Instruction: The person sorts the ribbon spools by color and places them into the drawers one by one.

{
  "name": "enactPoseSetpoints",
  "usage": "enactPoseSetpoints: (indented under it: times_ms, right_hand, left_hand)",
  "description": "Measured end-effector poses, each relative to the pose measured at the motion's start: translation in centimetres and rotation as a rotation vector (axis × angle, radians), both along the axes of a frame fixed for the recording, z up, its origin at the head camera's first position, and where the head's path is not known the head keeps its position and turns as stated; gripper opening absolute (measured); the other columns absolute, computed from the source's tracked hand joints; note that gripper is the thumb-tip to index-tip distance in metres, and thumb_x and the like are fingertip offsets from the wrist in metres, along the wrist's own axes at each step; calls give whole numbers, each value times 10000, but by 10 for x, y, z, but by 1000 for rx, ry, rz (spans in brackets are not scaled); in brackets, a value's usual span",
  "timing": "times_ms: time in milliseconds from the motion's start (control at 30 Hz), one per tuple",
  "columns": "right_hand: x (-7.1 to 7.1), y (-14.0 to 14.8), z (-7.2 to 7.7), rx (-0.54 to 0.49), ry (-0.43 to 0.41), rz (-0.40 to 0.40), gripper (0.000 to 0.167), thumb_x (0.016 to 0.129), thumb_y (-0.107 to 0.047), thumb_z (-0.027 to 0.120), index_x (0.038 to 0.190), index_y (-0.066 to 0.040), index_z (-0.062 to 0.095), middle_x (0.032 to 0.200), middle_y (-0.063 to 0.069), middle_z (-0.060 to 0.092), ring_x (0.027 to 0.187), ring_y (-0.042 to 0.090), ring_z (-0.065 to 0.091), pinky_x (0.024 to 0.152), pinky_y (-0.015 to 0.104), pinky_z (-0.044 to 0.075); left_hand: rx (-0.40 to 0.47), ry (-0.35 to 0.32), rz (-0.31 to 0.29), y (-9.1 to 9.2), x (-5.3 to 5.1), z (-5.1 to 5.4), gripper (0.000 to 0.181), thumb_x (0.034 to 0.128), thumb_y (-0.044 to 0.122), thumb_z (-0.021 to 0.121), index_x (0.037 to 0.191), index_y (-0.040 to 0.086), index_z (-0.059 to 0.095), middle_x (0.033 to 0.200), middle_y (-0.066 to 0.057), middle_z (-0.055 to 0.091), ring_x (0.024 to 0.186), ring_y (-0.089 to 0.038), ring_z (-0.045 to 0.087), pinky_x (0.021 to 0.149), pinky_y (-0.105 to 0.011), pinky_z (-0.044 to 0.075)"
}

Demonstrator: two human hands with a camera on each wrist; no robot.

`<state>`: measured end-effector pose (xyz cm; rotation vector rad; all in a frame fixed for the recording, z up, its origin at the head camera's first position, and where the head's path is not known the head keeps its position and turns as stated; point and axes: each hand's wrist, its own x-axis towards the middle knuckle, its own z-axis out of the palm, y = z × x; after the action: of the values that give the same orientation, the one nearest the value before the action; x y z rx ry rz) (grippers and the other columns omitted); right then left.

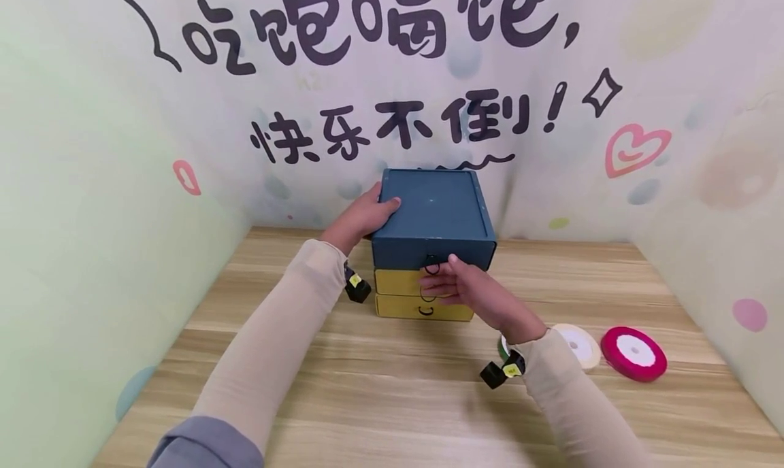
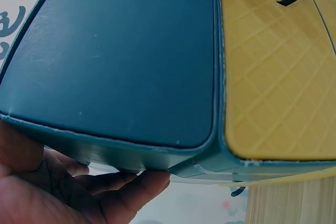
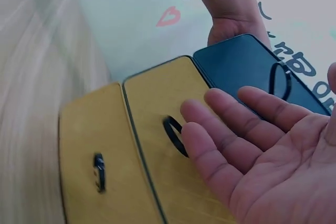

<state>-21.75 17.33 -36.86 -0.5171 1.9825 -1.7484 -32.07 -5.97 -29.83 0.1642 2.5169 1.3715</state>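
A small drawer box [image 1: 435,206] stands near the back wall, with a dark blue top drawer [image 2: 115,66] above two yellow drawers [image 3: 157,82]. My left hand [image 1: 365,216] holds the box's upper left side, thumb over the top edge and fingers along the side. In front of the box is my right hand [image 1: 480,294], palm up and fingers extended. Its fingertips lie close to the black loop handle [image 3: 169,129] of the middle drawer; contact cannot be told. Another black loop [image 3: 272,80] hangs on the blue drawer, and the bottom drawer has a black handle [image 1: 425,311].
Right of the box, a red ribbon roll [image 1: 633,354] and a cream ribbon roll [image 1: 578,345] lie on the wooden table [image 1: 380,386]. A green roll [image 1: 503,345] is mostly hidden by my right wrist. Printed walls enclose the table at the back and sides.
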Motion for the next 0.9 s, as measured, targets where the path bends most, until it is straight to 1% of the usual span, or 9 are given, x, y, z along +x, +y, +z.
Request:
enactPoseSetpoints:
  times_ms: [67, 200, 333, 400, 533, 667, 800, 900]
  right_hand:
    - [-1, -3, -3, -69, -19, 12, 772, 1050, -572, 266, 1438, 76, 426, 1412, 269, 504, 1267, 363, 535, 1053, 517, 401]
    - [-2, -9, -8, -196, -65, 24, 728, 1063, -522, 304, 1439, 93, 409, 1419, 275, 496, 1273, 362, 533, 1057, 524, 396]
    - [-6, -15, -13, -310, -118, 64, 701, 1068, -507, 307, 1442, 77, 411, 1410, 237, 525, 1276, 356, 534, 1070, 542, 372]
    - [-8, -17, -14, -351, -148, 88, 691, 1070, -507, 294, 1441, 62, 419, 1395, 206, 550, 1273, 348, 539, 1070, 535, 376]
    - [-12, -21, -16, -389, -187, 147, 680, 1078, -488, 271, 1453, 63, 407, 1376, 156, 578, 1263, 327, 552, 1071, 519, 382]
    - [-15, -27, -15, -393, -182, 200, 662, 1086, -448, 289, 1470, 85, 376, 1386, 152, 572, 1261, 326, 554, 1070, 508, 387]
    - [-17, -29, -14, -402, -192, 206, 615, 1090, -404, 325, 1473, 74, 385, 1370, 140, 589, 1250, 318, 566, 1049, 468, 422]
    - [-18, -28, -13, -409, -209, 209, 587, 1094, -370, 324, 1488, 63, 369, 1355, 123, 602, 1246, 308, 570, 1038, 445, 436]
  left_hand:
    - [3, 7, -5, 0, 0, 0, 730, 1057, 409, 439, 1615, 219, 8, 1653, -82, 131, 1479, -293, 202, 1161, -448, 246]
    - [11, 6, -14, 1, -1, 0, 724, 1058, 398, 443, 1616, 209, 22, 1648, -88, 152, 1468, -301, 231, 1156, -454, 257]
    - [17, 4, -10, 1, 0, 0, 729, 1059, 388, 445, 1615, 186, 18, 1647, -93, 149, 1470, -294, 227, 1158, -445, 254]
    - [20, 8, -11, 0, 0, 1, 729, 1060, 382, 445, 1614, 172, 22, 1646, -100, 152, 1470, -295, 226, 1159, -444, 251]
    - [21, -3, -16, -1, 0, 1, 727, 1059, 382, 446, 1614, 171, 27, 1645, -100, 156, 1468, -291, 229, 1157, -443, 256]
    - [37, -2, -14, -2, 0, 2, 710, 1056, 365, 461, 1615, 184, 62, 1635, -104, 189, 1454, -295, 259, 1146, -454, 276]
    - [51, -2, -17, -2, 0, 3, 696, 1054, 363, 469, 1613, 198, 89, 1622, -109, 221, 1430, -306, 302, 1126, -468, 310]
    - [52, -11, -19, -1, 0, 3, 702, 1053, 370, 467, 1615, 209, 77, 1627, -101, 211, 1431, -303, 301, 1123, -467, 315]
